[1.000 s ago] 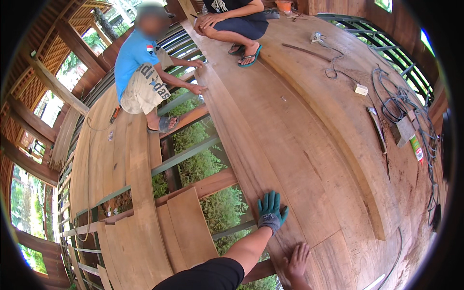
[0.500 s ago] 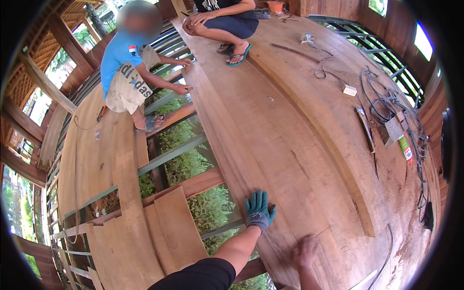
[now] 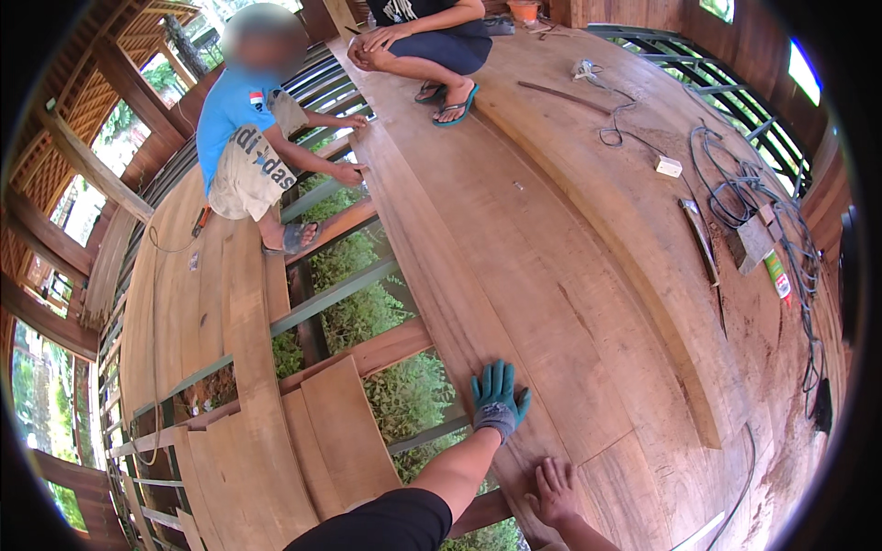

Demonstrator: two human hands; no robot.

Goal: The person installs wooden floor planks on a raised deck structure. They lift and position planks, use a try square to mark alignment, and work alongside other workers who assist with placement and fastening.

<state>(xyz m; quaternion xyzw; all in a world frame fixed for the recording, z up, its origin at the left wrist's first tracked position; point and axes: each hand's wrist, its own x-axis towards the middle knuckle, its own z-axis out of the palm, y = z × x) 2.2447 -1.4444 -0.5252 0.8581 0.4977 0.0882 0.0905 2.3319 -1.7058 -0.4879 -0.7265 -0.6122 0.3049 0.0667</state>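
My left hand [image 3: 499,397], in a green and grey work glove, lies flat on a long wooden floorboard [image 3: 412,225] with its fingers stretched out. This board forms the edge of the laid floor, beside an open gap in the framing. Just nearer and to the right, my bare right hand [image 3: 556,493] rests palm down on the boards, fingers spread. Neither hand holds anything. Farther up the same board, a co-worker in a blue shirt [image 3: 225,110] crouches with both hands at its edge.
Greenery [image 3: 404,395] shows below the gap between metal joists [image 3: 335,294]. Short boards [image 3: 331,436] lie left of it. A second person [image 3: 432,46] squats at the back. A long loose plank [image 3: 634,266], tangled cables [image 3: 735,197], a handsaw [image 3: 700,241] and a green tube [image 3: 777,275] lie rightward.
My right hand, blurred before, has come left and settled flat on the boards. My left hand stays in its place on the board. The view has shifted slightly.
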